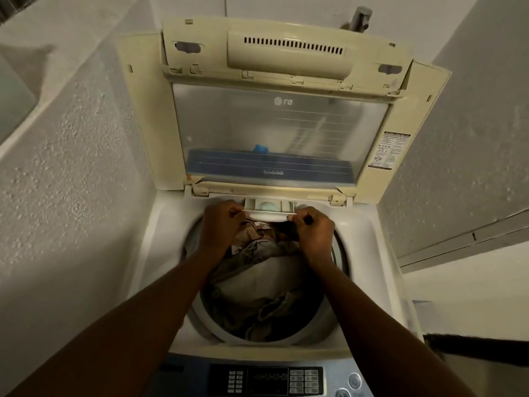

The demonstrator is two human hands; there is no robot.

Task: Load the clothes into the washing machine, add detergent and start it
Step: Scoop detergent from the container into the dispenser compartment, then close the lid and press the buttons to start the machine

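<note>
A top-loading washing machine (160,233) stands below me with its lid (280,130) folded up against the wall. The drum (320,330) is full of brown, beige and dark clothes (257,285). At the back rim a white detergent drawer (269,211) is pulled partly out, with pale blue detergent in its middle compartment. My left hand (221,230) grips the drawer's left front corner. My right hand (313,233) grips its right front corner. Both forearms reach over the clothes.
The control panel (266,381) with buttons and a dark display lies at the near edge. A rough white wall (71,167) rises close on the left, and another wall with a ledge (472,236) on the right. A metal tap (361,17) sits above the lid.
</note>
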